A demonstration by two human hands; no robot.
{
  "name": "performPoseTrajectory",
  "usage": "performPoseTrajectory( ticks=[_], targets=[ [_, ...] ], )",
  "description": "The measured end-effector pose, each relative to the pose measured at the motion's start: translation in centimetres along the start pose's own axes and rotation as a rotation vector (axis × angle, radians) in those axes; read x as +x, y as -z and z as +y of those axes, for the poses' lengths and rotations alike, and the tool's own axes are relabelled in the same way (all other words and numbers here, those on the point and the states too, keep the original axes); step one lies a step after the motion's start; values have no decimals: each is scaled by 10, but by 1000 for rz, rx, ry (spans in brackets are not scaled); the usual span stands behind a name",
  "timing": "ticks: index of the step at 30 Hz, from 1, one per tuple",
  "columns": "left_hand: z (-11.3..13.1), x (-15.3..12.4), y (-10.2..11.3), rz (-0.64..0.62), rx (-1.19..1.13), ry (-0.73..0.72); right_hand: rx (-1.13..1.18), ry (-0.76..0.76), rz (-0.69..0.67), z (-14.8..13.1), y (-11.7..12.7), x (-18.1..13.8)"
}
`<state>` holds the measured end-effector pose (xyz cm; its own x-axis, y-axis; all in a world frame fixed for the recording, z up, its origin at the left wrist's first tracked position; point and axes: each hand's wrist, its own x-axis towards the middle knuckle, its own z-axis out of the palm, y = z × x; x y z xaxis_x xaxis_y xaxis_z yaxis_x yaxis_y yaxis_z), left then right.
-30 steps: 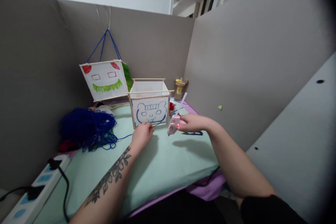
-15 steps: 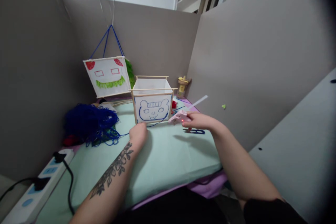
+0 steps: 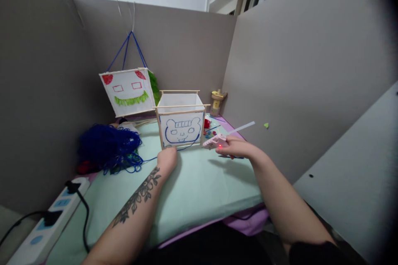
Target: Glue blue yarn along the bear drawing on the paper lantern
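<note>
A box lantern (image 3: 180, 124) of wooden sticks and white paper stands on the pale green mat (image 3: 192, 190); a bear face is outlined on its front in blue yarn. My left hand (image 3: 167, 160) rests at the box's lower front edge, fingers closed on the blue yarn strand. My right hand (image 3: 238, 147) grips a pink glue gun (image 3: 215, 141) with a red light and a white glue stick poking out behind; its nozzle points at the box's lower right corner.
A finished lantern (image 3: 128, 91) with a red and green face hangs on blue strings at the back left. A heap of blue yarn (image 3: 107, 147) lies left of the box. A power strip (image 3: 46, 221) with black cables sits at the near left. Grey partitions enclose the desk.
The glue gun has tipped from nozzle-down to nearly level, nozzle toward the box's corner. My left hand has moved closer to the box's lower front edge.
</note>
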<state>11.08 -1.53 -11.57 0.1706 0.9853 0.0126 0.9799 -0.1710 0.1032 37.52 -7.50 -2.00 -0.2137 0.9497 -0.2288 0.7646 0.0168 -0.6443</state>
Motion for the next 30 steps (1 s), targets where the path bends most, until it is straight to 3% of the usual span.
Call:
performPoseTrajectory(
  ticks=[3, 7, 11, 13, 17, 19, 23, 30],
  targets=[
    [0, -2, 2, 48, 6, -9, 30, -12, 34, 4, -4, 2],
    [0, -1, -1, -6, 13, 35, 66, -16, 62, 11, -9, 7],
    [-1, -2, -6, 9, 31, -18, 104, -39, 146, 17, -12, 14],
    [-1, -4, -3, 135, -2, -66, 94, -59, 224, 19, -14, 17],
    [-1, -8, 7, 599, -315, -201, 69, -89, 339, 24, -22, 25],
    [-1, -9, 10, 696, -537, -202, 79, -97, 378, 27, -27, 31],
    [-2, -8, 12, 675, -711, -110, 101, -114, 464, 32, -38, 42],
    [-8, -12, 27, 519, -410, -124, 87, -132, 474, 38, -45, 48]
  ],
)
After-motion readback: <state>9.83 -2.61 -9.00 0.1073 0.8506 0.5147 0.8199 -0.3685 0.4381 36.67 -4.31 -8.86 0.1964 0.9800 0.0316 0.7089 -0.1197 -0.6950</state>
